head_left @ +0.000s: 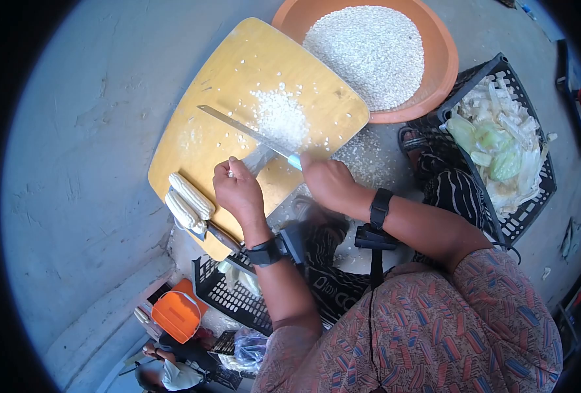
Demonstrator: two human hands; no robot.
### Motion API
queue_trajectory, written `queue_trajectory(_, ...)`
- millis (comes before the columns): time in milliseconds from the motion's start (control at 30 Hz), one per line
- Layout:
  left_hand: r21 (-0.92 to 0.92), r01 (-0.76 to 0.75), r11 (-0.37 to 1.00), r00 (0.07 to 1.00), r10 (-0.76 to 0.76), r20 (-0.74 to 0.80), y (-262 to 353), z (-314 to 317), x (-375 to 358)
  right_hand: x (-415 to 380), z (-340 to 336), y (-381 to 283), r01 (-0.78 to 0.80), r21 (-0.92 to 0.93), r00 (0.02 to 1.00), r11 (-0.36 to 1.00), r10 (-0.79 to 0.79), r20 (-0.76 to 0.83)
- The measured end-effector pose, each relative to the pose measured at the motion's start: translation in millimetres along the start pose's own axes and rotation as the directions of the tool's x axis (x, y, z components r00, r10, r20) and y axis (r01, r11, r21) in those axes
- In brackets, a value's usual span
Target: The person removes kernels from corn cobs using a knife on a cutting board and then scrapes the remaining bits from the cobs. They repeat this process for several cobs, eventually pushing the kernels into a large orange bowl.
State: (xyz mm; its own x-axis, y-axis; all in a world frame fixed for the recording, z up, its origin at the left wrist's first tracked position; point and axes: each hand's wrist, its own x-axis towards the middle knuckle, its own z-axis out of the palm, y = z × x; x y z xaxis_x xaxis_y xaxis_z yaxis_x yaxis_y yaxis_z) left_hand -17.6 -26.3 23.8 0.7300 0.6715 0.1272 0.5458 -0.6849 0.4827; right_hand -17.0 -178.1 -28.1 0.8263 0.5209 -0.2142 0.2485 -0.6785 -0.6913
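Observation:
My right hand [333, 183] is wrapped round the light blue handle of a long knife [238, 126], its blade slanting up and left over the yellow board [205, 144]. My left hand [239, 193] is closed in a fist just below the blade; a small whitish bit shows at its fingers, and what it grips is mostly hidden. A pale, blurred patch lies between fist and blade. Past the blade is a heap of cut white corn kernels [281, 118]. Pale corn cobs [192, 195] lie at the board's left corner, beside a second knife with a dark handle [224, 236].
A big orange-brown basin [442, 59] full of white kernels stands behind the board. At right is a black crate [546, 170] with husks and cobs; another crate [205, 281] sits below the board. An orange bucket [172, 318] and another person [172, 373] are at lower left.

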Motion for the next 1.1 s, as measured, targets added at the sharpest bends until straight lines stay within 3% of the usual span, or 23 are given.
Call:
queue_trajectory(233,-0.075,0.026,0.997,0.999,-0.023,0.035,-14,3,6,14,-2,4,-0.06,0.111,0.998,0.992,0.062,-0.014)
queue_trajectory(300,-0.197,-0.038,0.98,0.999,0.044,0.027,-14,1,7,17,-5,5,-0.083,0.145,0.996,0.986,0.085,-0.003)
queue_trajectory(367,-0.164,-0.098,0.982,0.995,0.102,0.015,-7,-7,4,17,-5,8,-0.012,0.094,0.996,0.995,0.019,-0.081)
queue_trajectory(433,-0.131,-0.152,0.98,0.988,0.155,0.007,-5,-9,4,15,-16,2,-0.057,0.121,0.998,0.991,0.061,-0.027)
queue_trajectory(500,-0.284,-0.13,0.95,0.984,0.159,0.082,-7,-6,6,14,-24,-4,-0.102,0.141,0.995,0.985,0.099,0.031)
queue_trajectory(600,-0.373,-0.123,0.92,0.971,0.19,0.148,5,-7,-2,10,-28,-13,-0.068,0.152,0.998,0.986,0.065,0.025)
queue_trajectory(733,-0.37,-0.149,0.917,0.968,0.212,0.136,5,-6,-3,-2,-33,-23,-0.005,0.173,1.0,0.985,0.001,0.026)
queue_trajectory(800,-0.235,-0.317,0.919,0.942,0.334,0.039,2,-5,-1,-10,-40,-28,0.017,0.177,0.999,0.984,-0.023,0.027)
queue_trajectory(933,-0.26,-0.33,0.907,0.94,0.34,-0.006,-9,0,4,-27,-52,-30,0.056,0.192,0.995,0.98,-0.072,0.075)
queue_trajectory(1000,-0.371,-0.185,0.91,0.979,0.204,0.012,-11,4,5,-34,-53,-25,0.064,0.199,0.993,0.978,-0.082,0.083)
queue_trajectory(1100,-0.35,-0.165,0.922,0.985,0.172,-0.013,-8,3,4,-43,-52,-16,0.129,0.121,0.989,0.984,-0.136,0.049)
